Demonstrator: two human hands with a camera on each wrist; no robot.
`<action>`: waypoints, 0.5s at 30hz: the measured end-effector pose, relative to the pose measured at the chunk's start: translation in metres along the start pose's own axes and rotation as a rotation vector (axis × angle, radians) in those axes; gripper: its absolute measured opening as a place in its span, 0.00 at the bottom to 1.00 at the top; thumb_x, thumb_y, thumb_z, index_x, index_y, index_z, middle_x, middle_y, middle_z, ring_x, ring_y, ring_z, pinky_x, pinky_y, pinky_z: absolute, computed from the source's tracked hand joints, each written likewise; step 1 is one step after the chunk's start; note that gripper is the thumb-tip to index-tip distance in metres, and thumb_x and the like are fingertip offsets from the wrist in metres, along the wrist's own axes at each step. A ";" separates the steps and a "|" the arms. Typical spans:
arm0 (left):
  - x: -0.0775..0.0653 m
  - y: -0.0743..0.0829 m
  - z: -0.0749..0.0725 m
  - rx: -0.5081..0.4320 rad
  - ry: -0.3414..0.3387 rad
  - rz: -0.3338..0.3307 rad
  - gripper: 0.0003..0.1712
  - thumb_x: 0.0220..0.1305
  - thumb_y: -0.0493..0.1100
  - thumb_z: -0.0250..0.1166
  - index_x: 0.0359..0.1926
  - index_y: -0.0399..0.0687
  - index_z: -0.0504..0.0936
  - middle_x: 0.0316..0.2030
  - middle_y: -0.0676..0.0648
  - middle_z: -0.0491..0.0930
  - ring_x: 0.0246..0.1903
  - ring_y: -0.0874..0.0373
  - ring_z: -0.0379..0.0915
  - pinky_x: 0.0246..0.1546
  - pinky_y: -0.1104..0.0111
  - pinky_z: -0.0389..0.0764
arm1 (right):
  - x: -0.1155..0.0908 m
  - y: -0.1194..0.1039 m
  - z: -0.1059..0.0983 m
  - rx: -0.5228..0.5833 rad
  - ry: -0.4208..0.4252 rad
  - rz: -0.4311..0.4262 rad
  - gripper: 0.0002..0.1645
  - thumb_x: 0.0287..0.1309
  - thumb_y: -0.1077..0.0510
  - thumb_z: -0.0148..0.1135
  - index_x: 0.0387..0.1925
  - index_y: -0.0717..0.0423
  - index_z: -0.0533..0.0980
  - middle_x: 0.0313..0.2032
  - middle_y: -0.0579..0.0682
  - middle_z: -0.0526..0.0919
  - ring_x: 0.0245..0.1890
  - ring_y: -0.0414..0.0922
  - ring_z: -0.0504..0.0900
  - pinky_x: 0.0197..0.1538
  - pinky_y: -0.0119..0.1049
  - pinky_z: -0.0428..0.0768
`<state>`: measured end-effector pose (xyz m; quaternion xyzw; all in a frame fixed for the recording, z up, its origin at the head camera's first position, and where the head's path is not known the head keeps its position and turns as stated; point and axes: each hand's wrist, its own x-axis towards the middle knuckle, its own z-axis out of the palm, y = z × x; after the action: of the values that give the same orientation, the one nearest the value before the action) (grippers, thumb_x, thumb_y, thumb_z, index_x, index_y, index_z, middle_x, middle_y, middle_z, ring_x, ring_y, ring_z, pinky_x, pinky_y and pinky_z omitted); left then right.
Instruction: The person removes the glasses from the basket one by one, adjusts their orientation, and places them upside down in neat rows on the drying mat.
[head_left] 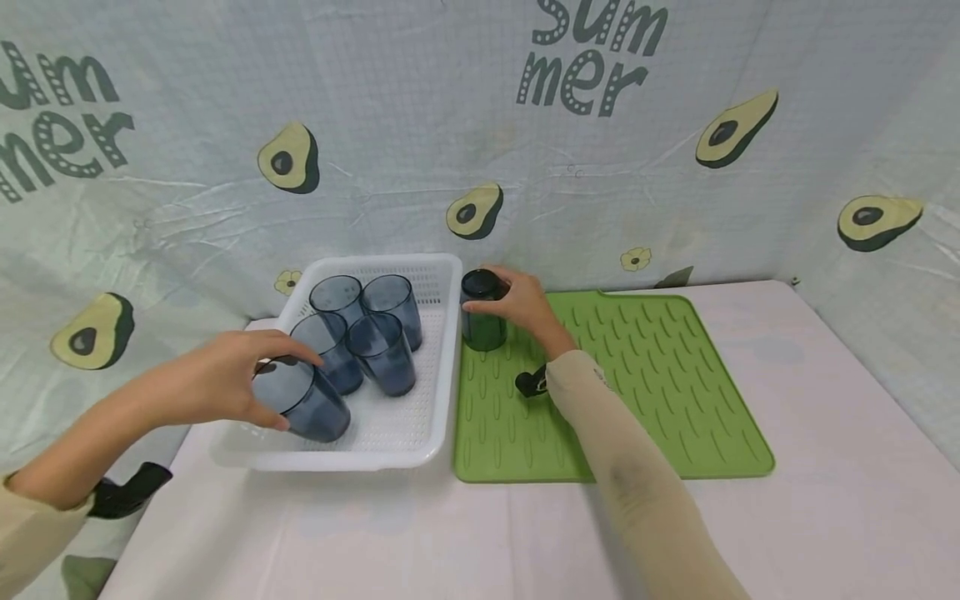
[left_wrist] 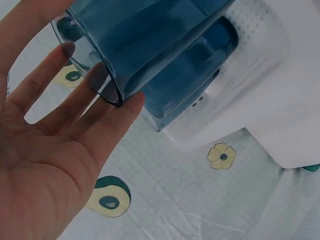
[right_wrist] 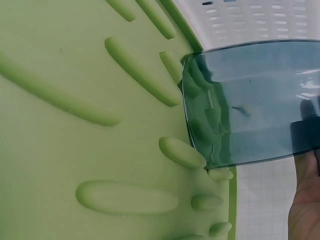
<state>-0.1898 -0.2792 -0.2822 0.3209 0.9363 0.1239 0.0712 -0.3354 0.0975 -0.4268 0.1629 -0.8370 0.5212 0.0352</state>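
Note:
My left hand (head_left: 243,375) grips a blue-tinted drinking glass (head_left: 318,412) near its rim, with the fingers on the far side and the thumb on the near side. This glass leans in the front left corner of a white plastic basket (head_left: 431,454); in the left wrist view the fingertips (left_wrist: 132,102) lie along its rim. At the back left corner of a green ridged drying mat (head_left: 637,375), my right hand (head_left: 525,304) holds another tinted glass (head_left: 483,333) by its upper end. That glass stands upside down, mouth against the mat in the right wrist view.
Several more blue glasses (head_left: 390,358) stand mouth up in the basket, close together toward its left and back. The basket's right wall borders the mat. A pink-white cloth (head_left: 375,533) covers the table, and an avocado-printed sheet (head_left: 390,125) hangs behind.

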 end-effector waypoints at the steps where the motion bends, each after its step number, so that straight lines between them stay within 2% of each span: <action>1: -0.002 0.001 -0.001 -0.002 0.009 0.005 0.41 0.36 0.51 0.88 0.57 0.56 0.84 0.56 0.51 0.81 0.55 0.48 0.77 0.43 0.59 0.83 | 0.000 0.000 0.000 0.003 -0.003 0.001 0.45 0.51 0.44 0.80 0.70 0.46 0.73 0.65 0.49 0.78 0.62 0.47 0.78 0.60 0.46 0.79; 8: -0.008 0.014 -0.004 0.011 0.093 0.013 0.42 0.37 0.51 0.88 0.58 0.55 0.83 0.55 0.51 0.81 0.50 0.52 0.79 0.40 0.62 0.84 | -0.001 -0.002 0.000 -0.016 -0.008 0.008 0.46 0.51 0.43 0.79 0.71 0.45 0.73 0.66 0.50 0.77 0.64 0.49 0.76 0.61 0.48 0.78; 15: -0.012 0.027 -0.005 0.068 0.196 0.057 0.43 0.40 0.46 0.86 0.62 0.58 0.83 0.54 0.50 0.80 0.50 0.50 0.79 0.40 0.56 0.82 | 0.001 0.000 0.000 -0.056 0.003 -0.015 0.45 0.51 0.43 0.80 0.70 0.46 0.73 0.65 0.51 0.78 0.61 0.49 0.78 0.60 0.48 0.79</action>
<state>-0.1655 -0.2671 -0.2691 0.3358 0.9330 0.1246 -0.0350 -0.3366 0.0972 -0.4269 0.1673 -0.8499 0.4977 0.0451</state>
